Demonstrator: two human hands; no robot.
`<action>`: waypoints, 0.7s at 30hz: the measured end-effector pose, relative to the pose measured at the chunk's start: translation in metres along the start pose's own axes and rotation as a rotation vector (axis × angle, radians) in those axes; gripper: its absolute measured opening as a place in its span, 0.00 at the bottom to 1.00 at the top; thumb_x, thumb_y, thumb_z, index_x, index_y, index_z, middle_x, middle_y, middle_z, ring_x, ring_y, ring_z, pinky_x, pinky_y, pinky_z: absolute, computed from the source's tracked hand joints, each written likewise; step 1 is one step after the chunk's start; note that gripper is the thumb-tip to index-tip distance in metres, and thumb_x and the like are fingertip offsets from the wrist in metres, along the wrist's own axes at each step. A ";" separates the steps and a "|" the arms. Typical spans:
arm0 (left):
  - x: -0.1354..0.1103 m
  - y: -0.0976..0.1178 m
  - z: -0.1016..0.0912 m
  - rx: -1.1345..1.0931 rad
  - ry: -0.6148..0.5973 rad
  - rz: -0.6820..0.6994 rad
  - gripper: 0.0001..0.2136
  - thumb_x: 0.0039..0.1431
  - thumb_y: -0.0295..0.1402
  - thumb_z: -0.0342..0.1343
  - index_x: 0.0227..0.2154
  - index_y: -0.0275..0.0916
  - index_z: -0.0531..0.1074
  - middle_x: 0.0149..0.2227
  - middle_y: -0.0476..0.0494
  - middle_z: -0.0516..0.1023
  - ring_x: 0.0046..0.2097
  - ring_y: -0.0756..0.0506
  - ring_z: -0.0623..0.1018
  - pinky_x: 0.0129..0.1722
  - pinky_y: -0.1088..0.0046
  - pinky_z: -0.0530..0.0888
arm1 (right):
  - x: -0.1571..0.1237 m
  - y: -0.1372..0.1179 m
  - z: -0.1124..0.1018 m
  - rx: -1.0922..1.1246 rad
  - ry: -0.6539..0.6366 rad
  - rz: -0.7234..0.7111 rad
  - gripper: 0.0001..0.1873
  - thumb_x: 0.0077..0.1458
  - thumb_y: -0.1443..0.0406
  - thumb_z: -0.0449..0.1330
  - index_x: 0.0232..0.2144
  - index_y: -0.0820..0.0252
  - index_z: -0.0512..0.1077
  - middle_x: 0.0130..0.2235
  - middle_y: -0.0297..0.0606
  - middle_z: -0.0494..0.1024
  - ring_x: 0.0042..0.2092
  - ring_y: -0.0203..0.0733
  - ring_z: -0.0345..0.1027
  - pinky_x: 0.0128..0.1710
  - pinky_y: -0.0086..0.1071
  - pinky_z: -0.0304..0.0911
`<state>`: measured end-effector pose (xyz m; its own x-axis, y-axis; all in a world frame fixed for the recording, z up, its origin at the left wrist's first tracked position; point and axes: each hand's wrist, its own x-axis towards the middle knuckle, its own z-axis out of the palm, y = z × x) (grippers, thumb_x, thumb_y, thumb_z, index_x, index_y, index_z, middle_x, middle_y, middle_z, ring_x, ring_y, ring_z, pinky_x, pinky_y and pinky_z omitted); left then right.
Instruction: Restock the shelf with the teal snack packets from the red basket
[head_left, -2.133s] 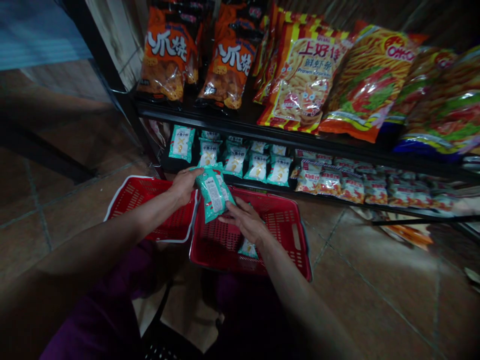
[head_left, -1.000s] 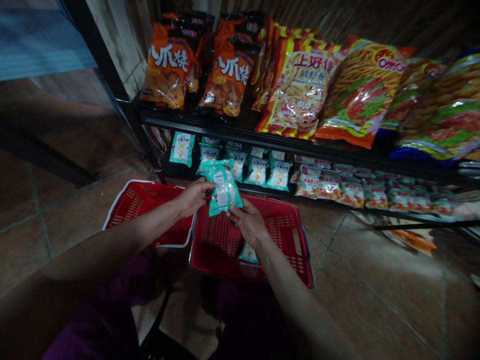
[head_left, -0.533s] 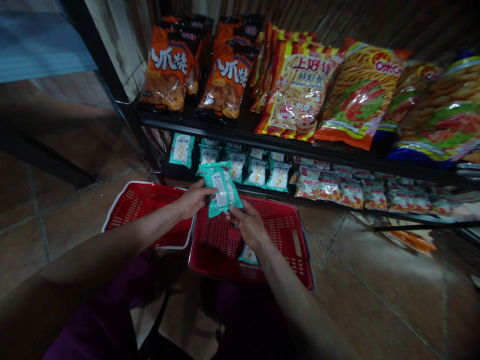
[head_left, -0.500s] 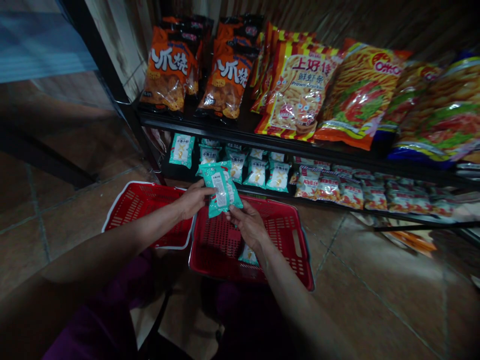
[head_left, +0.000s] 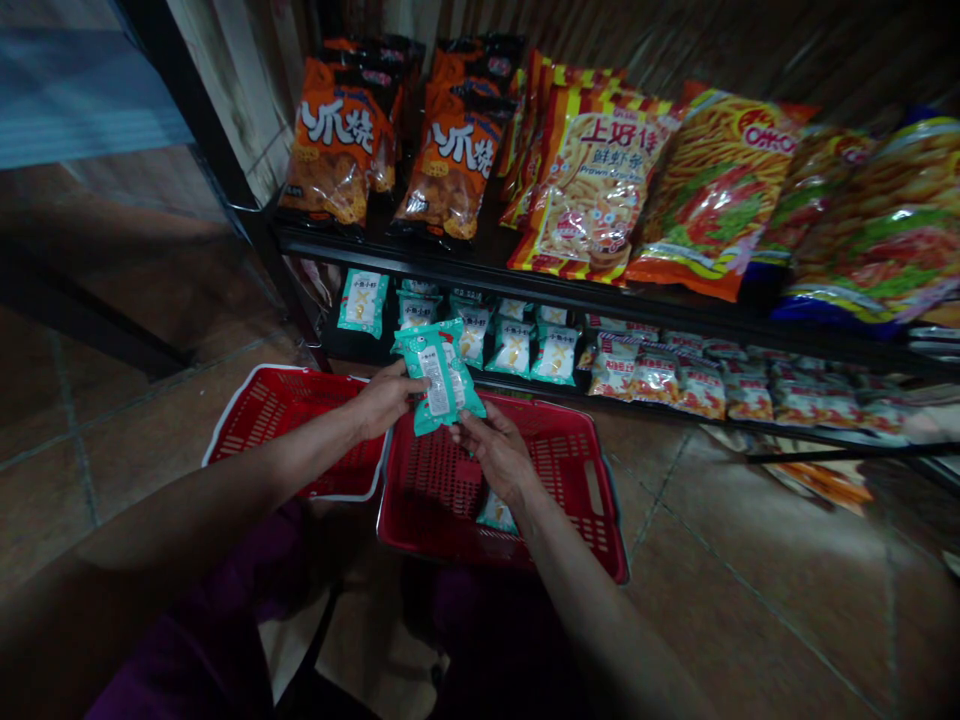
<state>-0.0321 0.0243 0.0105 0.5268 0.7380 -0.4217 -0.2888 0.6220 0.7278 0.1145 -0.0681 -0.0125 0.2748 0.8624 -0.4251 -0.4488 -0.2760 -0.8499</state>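
Between my two hands is a small teal snack bag (head_left: 442, 378), its printed back label facing up. My left hand (head_left: 384, 400) is closed on the bag's left edge. At its lower right corner, my right hand (head_left: 495, 448) pinches the bag between thumb and fingers. Below lies a red basket (head_left: 592, 480), with another teal snack packet (head_left: 496, 512) in it, partly covered by my right wrist. A second red basket (head_left: 262, 420) with a white rim stands to the left, under my left forearm. Similar teal bags (head_left: 513, 345) line the lower shelf just behind.
The black shelf rack (head_left: 450, 262) runs across in front. Its upper board bears orange snack bags (head_left: 330, 150), prawn cracker bags (head_left: 592, 180) and larger noodle-pictured bags (head_left: 720, 190). Small red-and-white packets (head_left: 701, 388) fill the lower right. A black post (head_left: 217, 130) rises at left above the tiled floor (head_left: 705, 560).
Both hands keep hold of the teal snack bag in nearly the same place. The bag has tilted very slightly, and the view has shifted a little.
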 end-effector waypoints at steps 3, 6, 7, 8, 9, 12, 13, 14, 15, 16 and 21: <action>0.000 0.000 0.000 -0.006 0.006 -0.003 0.12 0.47 0.22 0.59 0.37 0.35 0.74 0.35 0.41 0.79 0.35 0.45 0.76 0.41 0.65 0.71 | 0.000 0.000 0.000 0.003 0.001 -0.008 0.19 0.32 0.58 0.73 0.29 0.57 0.75 0.28 0.30 0.76 0.27 0.31 0.68 0.28 0.28 0.66; 0.001 0.000 -0.002 -0.009 0.004 0.013 0.12 0.46 0.23 0.61 0.37 0.35 0.75 0.36 0.41 0.79 0.35 0.46 0.76 0.41 0.66 0.71 | 0.000 -0.002 0.001 -0.013 -0.004 -0.015 0.19 0.32 0.58 0.73 0.29 0.57 0.75 0.28 0.30 0.77 0.26 0.31 0.67 0.27 0.27 0.66; 0.001 -0.001 -0.002 -0.008 -0.001 0.018 0.12 0.46 0.23 0.61 0.37 0.35 0.75 0.36 0.41 0.79 0.36 0.46 0.76 0.42 0.66 0.71 | -0.001 -0.002 0.001 -0.018 -0.002 -0.017 0.19 0.32 0.58 0.73 0.29 0.57 0.76 0.28 0.30 0.77 0.26 0.31 0.67 0.27 0.27 0.66; 0.001 -0.002 -0.003 -0.006 -0.008 0.020 0.12 0.46 0.24 0.61 0.37 0.35 0.75 0.37 0.41 0.79 0.36 0.46 0.76 0.42 0.66 0.71 | -0.001 -0.002 0.002 -0.021 0.004 -0.018 0.19 0.32 0.59 0.73 0.30 0.57 0.76 0.28 0.30 0.77 0.26 0.31 0.67 0.27 0.27 0.66; 0.001 -0.002 -0.003 -0.004 -0.016 0.020 0.12 0.47 0.24 0.62 0.37 0.35 0.75 0.37 0.41 0.79 0.36 0.46 0.76 0.42 0.66 0.71 | -0.001 -0.002 0.002 -0.022 0.013 -0.018 0.19 0.32 0.59 0.73 0.30 0.57 0.76 0.28 0.30 0.77 0.26 0.31 0.67 0.27 0.27 0.66; 0.001 -0.006 -0.004 0.000 -0.051 0.014 0.13 0.48 0.26 0.63 0.39 0.36 0.74 0.38 0.41 0.78 0.37 0.45 0.76 0.42 0.65 0.71 | -0.001 -0.003 0.001 -0.014 0.047 -0.024 0.18 0.32 0.59 0.73 0.29 0.57 0.77 0.27 0.30 0.77 0.25 0.31 0.67 0.26 0.26 0.66; 0.001 -0.007 -0.004 0.000 -0.066 0.012 0.13 0.48 0.27 0.63 0.39 0.36 0.74 0.39 0.40 0.78 0.38 0.45 0.76 0.42 0.65 0.71 | -0.001 -0.003 0.001 -0.009 0.058 -0.028 0.18 0.32 0.60 0.73 0.29 0.58 0.77 0.27 0.30 0.77 0.25 0.30 0.67 0.26 0.26 0.65; 0.002 -0.008 -0.005 0.001 -0.083 0.009 0.14 0.48 0.27 0.63 0.40 0.35 0.73 0.39 0.40 0.78 0.38 0.45 0.76 0.42 0.65 0.71 | -0.001 -0.003 0.000 -0.004 0.067 -0.032 0.17 0.32 0.60 0.73 0.29 0.58 0.77 0.27 0.30 0.77 0.25 0.30 0.67 0.26 0.26 0.65; 0.002 -0.008 -0.005 0.003 -0.100 0.006 0.15 0.47 0.28 0.64 0.40 0.35 0.73 0.40 0.40 0.78 0.38 0.45 0.76 0.43 0.64 0.71 | -0.001 -0.003 0.000 0.003 0.075 -0.034 0.17 0.32 0.60 0.73 0.28 0.58 0.77 0.26 0.30 0.77 0.25 0.30 0.67 0.25 0.25 0.65; 0.003 -0.009 -0.006 0.005 -0.115 0.003 0.16 0.47 0.28 0.64 0.41 0.35 0.72 0.40 0.40 0.78 0.38 0.45 0.77 0.43 0.64 0.71 | -0.001 -0.003 0.000 0.009 0.080 -0.033 0.17 0.31 0.60 0.73 0.28 0.58 0.77 0.26 0.30 0.77 0.25 0.30 0.67 0.25 0.25 0.65; 0.003 -0.010 -0.007 0.013 -0.147 0.000 0.19 0.48 0.28 0.64 0.44 0.33 0.70 0.43 0.38 0.77 0.41 0.44 0.77 0.47 0.61 0.70 | -0.001 -0.004 0.001 0.057 0.094 -0.031 0.16 0.30 0.62 0.73 0.26 0.60 0.76 0.24 0.30 0.76 0.23 0.30 0.67 0.23 0.24 0.65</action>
<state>-0.0328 0.0222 -0.0016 0.6387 0.6912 -0.3381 -0.2793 0.6177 0.7352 0.1151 -0.0670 -0.0082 0.3666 0.8258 -0.4286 -0.4856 -0.2231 -0.8452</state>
